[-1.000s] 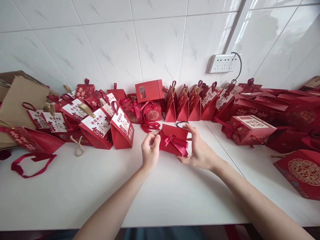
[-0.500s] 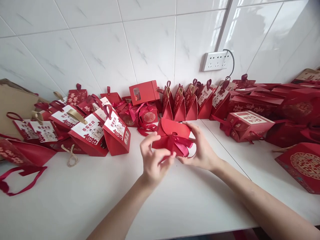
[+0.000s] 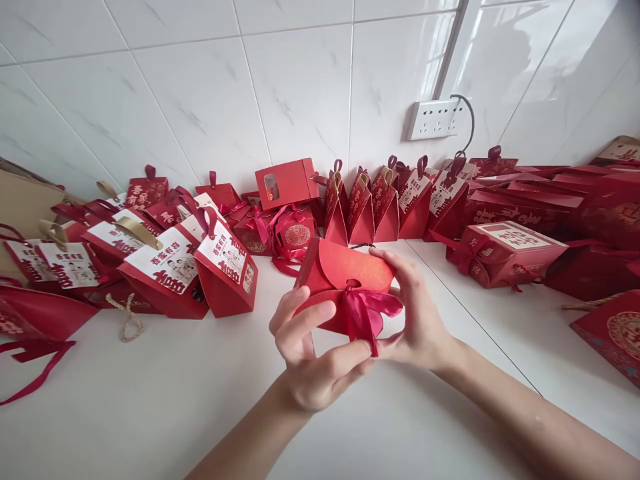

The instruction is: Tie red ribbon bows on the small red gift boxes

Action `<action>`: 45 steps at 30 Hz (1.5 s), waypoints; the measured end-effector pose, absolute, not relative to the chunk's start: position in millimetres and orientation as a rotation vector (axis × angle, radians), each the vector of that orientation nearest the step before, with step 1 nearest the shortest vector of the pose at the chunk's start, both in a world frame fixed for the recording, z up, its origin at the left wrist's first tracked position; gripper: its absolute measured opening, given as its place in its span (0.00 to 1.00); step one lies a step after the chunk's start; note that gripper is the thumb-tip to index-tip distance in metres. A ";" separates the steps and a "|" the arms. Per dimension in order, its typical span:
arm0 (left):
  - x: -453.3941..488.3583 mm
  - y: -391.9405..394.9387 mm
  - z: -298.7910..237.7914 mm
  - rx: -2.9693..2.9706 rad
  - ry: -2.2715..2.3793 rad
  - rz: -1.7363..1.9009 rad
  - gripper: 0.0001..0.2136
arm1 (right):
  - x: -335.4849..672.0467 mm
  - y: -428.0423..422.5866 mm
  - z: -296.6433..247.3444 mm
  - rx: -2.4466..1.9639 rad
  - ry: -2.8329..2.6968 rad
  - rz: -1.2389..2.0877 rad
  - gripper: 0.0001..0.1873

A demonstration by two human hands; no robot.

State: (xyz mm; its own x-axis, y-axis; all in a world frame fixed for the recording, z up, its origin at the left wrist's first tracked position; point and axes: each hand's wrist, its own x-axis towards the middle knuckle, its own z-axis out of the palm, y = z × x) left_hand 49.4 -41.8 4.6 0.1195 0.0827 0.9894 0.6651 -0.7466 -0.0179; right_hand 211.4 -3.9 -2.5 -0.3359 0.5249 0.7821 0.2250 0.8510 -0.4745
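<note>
Box (image 3: 340, 263) stood between your 2 hands above table (image 3: 150, 400), bow (image 3: 367, 305) on face toward you. Right hand (image 3: 420, 327) held box at right end, finger above, thumb below. Left hand (image 3: 310, 367) half-curled at left side, fingertips at bow's tail; could not tell whether pinched. Judged: thin walls called for light, even grip; bow called for gentle handling, loops uncrushed, tails untwisted.
</note>
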 end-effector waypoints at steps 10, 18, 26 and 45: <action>46.8 -40.9 5.8 -1.932 -0.698 -1.607 0.07 | 211.9 -3.5 -0.7 -0.540 -1.934 0.318 0.53; 50.4 -42.2 8.8 -1.917 -0.696 -1.613 0.07 | 212.6 -3.7 -0.2 -0.534 -1.913 0.298 0.51; 48.8 -42.0 6.4 -1.932 -0.696 -1.607 0.06 | 213.5 -1.9 -1.8 -0.528 -1.917 0.262 0.51; 50.1 -42.2 -0.6 -1.972 -0.899 -1.948 0.07 | 211.6 0.3 1.2 -0.509 -1.837 0.303 0.42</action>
State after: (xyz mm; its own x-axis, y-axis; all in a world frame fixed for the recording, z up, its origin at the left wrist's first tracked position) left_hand 50.1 -42.2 -0.6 -0.0700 0.2613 0.9627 0.5630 -0.7864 0.2543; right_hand 211.6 0.3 1.2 -0.2575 0.4860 0.8352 0.1920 0.8728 -0.4487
